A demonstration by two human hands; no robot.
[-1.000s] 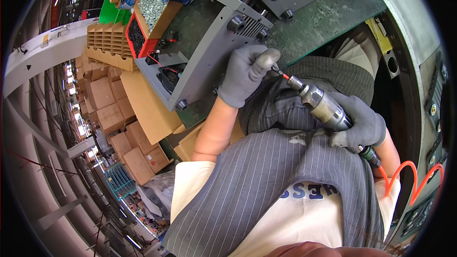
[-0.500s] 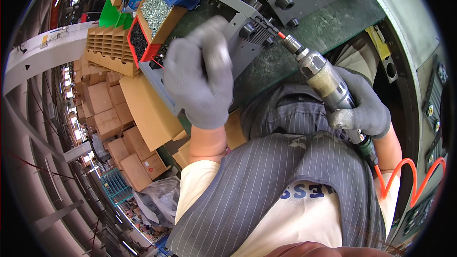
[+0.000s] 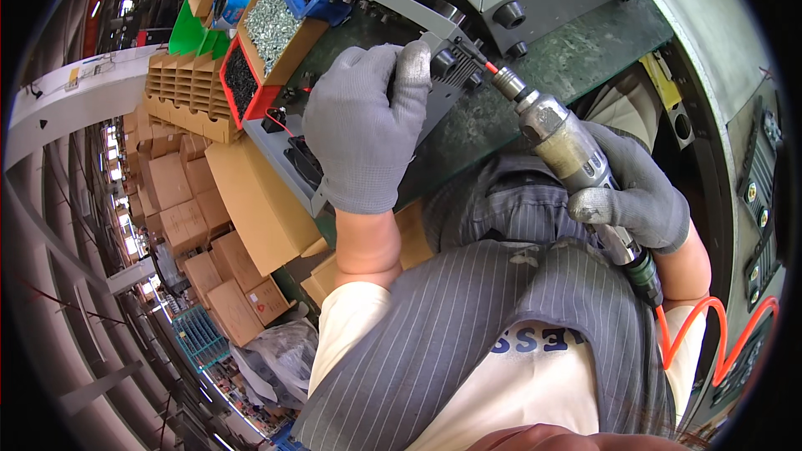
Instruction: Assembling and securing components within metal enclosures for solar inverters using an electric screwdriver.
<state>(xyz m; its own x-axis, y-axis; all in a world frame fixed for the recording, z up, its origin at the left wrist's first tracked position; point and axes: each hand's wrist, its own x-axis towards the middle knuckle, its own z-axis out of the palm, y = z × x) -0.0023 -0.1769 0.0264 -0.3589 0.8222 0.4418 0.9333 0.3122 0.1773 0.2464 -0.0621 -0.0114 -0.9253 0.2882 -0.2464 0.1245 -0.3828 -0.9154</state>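
Note:
A pneumatic screwdriver [image 3: 555, 132] lies in the grip of my right hand [image 3: 639, 188], gloved in grey, with its thumb along the metal body. Its red-tipped bit points up and left, reaching the black piece [image 3: 470, 50] at the edge of a grey metal housing [image 3: 439, 100]. Over the near left part of that housing is my left hand [image 3: 359, 125], also gloved. Its fingers are curled and the thumb is close to the housing's top corner; what the fingertips hold, if anything, is hidden. Black round feet [image 3: 443, 61] stick out from the housing beside the thumb.
A second grey housing [image 3: 543, 8] stands farther back on the green worktop [image 3: 576, 58]. Bins of silver screws [image 3: 271, 23] and black screws [image 3: 240, 79] are at the left, near a cardboard divider [image 3: 188, 92]. An orange coiled hose [image 3: 718, 342] trails from the screwdriver at the right.
My left hand, blurred by motion before, has moved slightly right and now appears sharp beside the housing's corner. The screwdriver in my right hand has shifted only a little.

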